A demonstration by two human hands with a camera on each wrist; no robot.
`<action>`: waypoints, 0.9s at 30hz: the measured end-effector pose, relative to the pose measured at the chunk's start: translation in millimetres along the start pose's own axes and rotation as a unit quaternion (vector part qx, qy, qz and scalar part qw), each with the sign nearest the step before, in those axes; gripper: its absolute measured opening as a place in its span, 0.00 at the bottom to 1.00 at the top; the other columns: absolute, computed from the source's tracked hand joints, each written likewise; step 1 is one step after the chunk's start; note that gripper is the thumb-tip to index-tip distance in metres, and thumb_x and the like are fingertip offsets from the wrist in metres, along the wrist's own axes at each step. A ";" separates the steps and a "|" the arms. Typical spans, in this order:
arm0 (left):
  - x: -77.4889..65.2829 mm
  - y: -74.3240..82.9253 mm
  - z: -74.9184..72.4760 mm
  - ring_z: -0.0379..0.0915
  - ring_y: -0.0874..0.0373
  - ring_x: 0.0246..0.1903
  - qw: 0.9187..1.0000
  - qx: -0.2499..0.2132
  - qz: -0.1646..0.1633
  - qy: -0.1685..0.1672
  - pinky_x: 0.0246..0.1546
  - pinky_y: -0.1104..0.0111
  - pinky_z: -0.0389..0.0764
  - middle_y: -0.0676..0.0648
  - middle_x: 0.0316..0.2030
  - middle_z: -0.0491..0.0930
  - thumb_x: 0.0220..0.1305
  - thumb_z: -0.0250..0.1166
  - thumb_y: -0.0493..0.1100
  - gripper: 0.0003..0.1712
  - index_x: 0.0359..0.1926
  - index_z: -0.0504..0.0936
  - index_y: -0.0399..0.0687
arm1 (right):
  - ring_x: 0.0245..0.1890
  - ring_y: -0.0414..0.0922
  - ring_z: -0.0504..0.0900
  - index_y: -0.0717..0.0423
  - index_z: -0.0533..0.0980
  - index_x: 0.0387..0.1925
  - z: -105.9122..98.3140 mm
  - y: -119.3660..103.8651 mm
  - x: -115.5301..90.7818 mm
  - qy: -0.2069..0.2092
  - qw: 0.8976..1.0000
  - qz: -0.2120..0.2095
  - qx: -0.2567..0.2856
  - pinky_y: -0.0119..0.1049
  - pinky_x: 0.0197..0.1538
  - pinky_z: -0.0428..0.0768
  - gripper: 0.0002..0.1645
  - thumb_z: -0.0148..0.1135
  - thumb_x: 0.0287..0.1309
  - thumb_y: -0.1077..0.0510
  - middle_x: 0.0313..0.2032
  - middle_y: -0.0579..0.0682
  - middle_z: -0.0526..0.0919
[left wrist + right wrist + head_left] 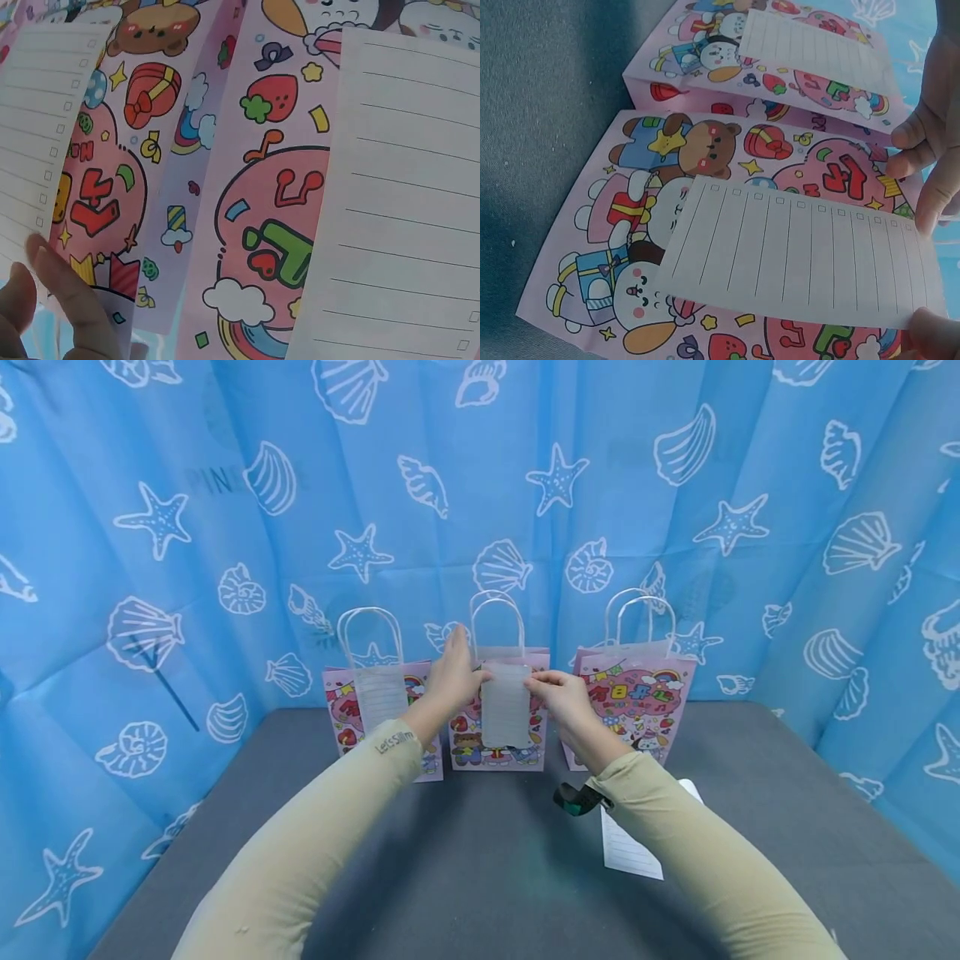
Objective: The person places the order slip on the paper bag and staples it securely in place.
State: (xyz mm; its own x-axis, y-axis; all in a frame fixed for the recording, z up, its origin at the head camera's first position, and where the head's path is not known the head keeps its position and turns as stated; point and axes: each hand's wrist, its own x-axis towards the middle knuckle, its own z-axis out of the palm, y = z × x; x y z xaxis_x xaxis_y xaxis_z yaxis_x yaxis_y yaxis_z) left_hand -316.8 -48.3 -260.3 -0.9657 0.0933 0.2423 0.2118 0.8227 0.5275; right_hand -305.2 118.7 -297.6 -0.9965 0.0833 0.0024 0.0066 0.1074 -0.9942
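A white lined note sheet point(506, 706) with small checkboxes lies against the front of the middle pink cartoon gift bag point(468, 752). Reaching to its top left, my left hand point(444, 681) has its fingers pointing up and its thumb touching the sheet's corner; a fingertip point(43, 259) meets the edge in the left wrist view. My right hand point(566, 697) pinches the upper right edge, with one fingertip point(934, 334) at the corner in the right wrist view. Another lined sheet point(381, 697) covers part of the left gift bag point(341, 702).
The right gift bag point(637, 693) has no sheet on its front. One more lined sheet point(630, 845) lies on the grey table point(480, 877), partly under my right forearm. A dark band point(576, 797) hangs at my right wrist. Behind the bags hangs a blue seashell curtain point(450, 543).
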 end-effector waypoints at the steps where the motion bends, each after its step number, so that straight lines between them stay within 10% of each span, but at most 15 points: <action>1: 1.4 0.3 -0.4 0.64 0.39 0.62 1.000 -0.003 -0.004 -0.002 0.62 0.54 0.66 0.37 0.74 0.45 0.66 0.65 0.48 0.53 0.76 0.38 0.39 | 0.37 0.44 0.69 0.64 0.77 0.52 0.5 -0.6 1.0 0.001 1.000 0.001 0.000 0.43 0.43 0.68 0.18 0.59 0.68 0.56 0.41 0.46 0.77; 9: 10.9 -2.1 -2.7 0.64 0.43 0.64 1.000 0.023 0.003 0.016 0.64 0.57 0.64 0.36 0.68 0.62 0.64 0.66 0.49 0.44 0.72 0.56 0.36 | 0.39 0.42 0.71 0.69 0.76 0.51 7.0 -3.4 7.8 0.005 1.000 -0.006 0.023 0.39 0.46 0.69 0.17 0.59 0.67 0.61 0.42 0.50 0.77; 16: 12.6 -6.2 -0.8 0.72 0.52 0.40 0.999 0.039 0.013 0.026 0.42 0.62 0.76 0.44 0.41 0.75 0.67 0.63 0.49 0.15 0.43 0.82 0.40 | 0.38 0.42 0.75 0.70 0.78 0.49 9.1 -3.4 10.1 0.016 0.998 -0.052 -0.027 0.37 0.47 0.74 0.16 0.60 0.66 0.61 0.40 0.54 0.80; 21: 12.9 -7.0 1.4 0.72 0.53 0.36 0.998 0.046 0.015 0.032 0.38 0.63 0.75 0.46 0.37 0.76 0.67 0.63 0.49 0.13 0.39 0.82 0.42 | 0.22 0.39 0.69 0.67 0.75 0.55 7.4 -5.9 11.1 0.052 0.972 -0.183 -0.138 0.29 0.26 0.69 0.20 0.61 0.65 0.61 0.23 0.49 0.73; 27: 14.5 -6.5 0.9 0.76 0.53 0.34 0.999 0.037 0.016 0.028 0.35 0.63 0.76 0.47 0.35 0.80 0.67 0.63 0.49 0.12 0.39 0.81 0.44 | 0.43 0.53 0.84 0.65 0.74 0.58 4.5 -21.5 19.9 0.028 0.953 -0.182 -0.239 0.42 0.43 0.81 0.22 0.60 0.66 0.58 0.44 0.61 0.84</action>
State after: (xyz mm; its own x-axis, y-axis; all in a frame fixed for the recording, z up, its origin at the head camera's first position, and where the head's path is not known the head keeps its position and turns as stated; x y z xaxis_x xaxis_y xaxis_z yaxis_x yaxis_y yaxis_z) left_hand -332.3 -51.9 -261.0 -0.9479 0.0906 0.3053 0.2297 0.8587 0.4581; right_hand -325.5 113.6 -276.7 -0.9343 0.0066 0.3564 -0.2874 0.5774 -0.7642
